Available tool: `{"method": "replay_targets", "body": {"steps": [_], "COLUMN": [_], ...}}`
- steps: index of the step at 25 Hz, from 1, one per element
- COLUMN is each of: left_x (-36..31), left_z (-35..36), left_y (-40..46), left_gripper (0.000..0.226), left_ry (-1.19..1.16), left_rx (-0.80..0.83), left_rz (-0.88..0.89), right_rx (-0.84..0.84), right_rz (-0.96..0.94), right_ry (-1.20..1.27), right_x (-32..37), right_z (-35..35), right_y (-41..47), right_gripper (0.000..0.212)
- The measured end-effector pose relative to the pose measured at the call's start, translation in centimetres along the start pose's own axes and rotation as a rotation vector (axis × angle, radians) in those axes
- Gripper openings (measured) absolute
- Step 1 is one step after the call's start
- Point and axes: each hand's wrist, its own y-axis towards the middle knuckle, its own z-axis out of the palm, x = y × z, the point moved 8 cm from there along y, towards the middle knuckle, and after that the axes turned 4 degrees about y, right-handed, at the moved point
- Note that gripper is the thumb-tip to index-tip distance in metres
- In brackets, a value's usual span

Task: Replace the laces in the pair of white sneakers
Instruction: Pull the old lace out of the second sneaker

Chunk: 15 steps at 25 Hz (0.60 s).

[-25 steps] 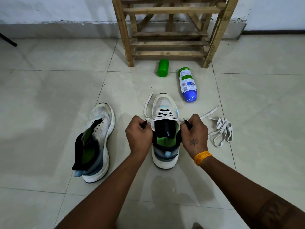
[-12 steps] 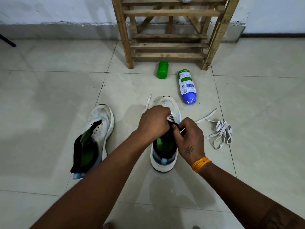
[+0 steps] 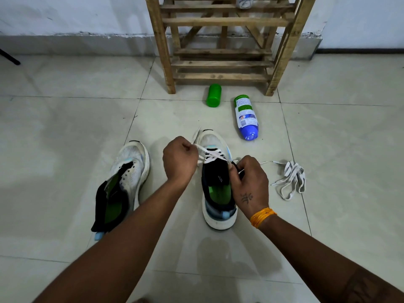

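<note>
Two white sneakers stand on the tiled floor, toes pointing away from me. The right sneaker [image 3: 215, 171] has a white lace [image 3: 213, 155] crossed through its lower eyelets. My left hand [image 3: 180, 159] grips one end of that lace at the shoe's left side and holds it taut. My right hand [image 3: 249, 182] pinches the lace at the shoe's right upper edge. The left sneaker [image 3: 126, 178] lies unlaced, its black tongue pulled open. A loose white lace [image 3: 291, 178] lies bundled on the floor to the right.
A wooden rack [image 3: 220, 40] stands against the wall ahead. A green cap [image 3: 213, 95] and a blue and white bottle [image 3: 246, 117] lie on their sides in front of it. A dark object [image 3: 9, 57] pokes in at far left.
My left hand came off the top of the shoe to its left side, drawing the lace taut. My right hand stayed at the right edge. The lace end on the right floor got shorter.
</note>
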Motion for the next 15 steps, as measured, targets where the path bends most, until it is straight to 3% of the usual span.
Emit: {"method": "replay_targets", "body": {"steps": [3, 5, 7, 9, 13, 15], "left_x": [-5.3, -8.4, -8.5, -7.8, -7.6, -7.5], "left_z": [0.3, 2.7, 5.3, 6.1, 4.7, 4.1], "left_y": [-2.2, -4.3, -4.9, -4.5, -2.6, -1.7], "left_gripper": [0.03, 0.029, 0.022, 0.016, 0.014, 0.014], "left_ry": [0.074, 0.297, 0.625, 0.731, 0.609, 0.493], "left_rx": [0.059, 0.278, 0.499, 0.548, 0.427, 0.442], "left_rz": [0.497, 0.804, 0.838, 0.781, 0.757, 0.74], "right_rx": [0.007, 0.004, 0.0, -0.013, -0.043, -0.047], "right_rz": [-0.034, -0.046, -0.037, -0.025, 0.01, 0.014], "right_ry": [0.006, 0.014, 0.023, 0.023, 0.025, 0.027], "right_x": [0.3, 0.3, 0.1, 0.1, -0.4, -0.5], "right_z": [0.4, 0.8, 0.9, 0.8, 0.3, 0.1], "right_y": [-0.4, -0.5, -0.5, -0.6, -0.6, -0.5], "right_gripper": [0.029, 0.027, 0.026, 0.027, 0.028, 0.028]}}
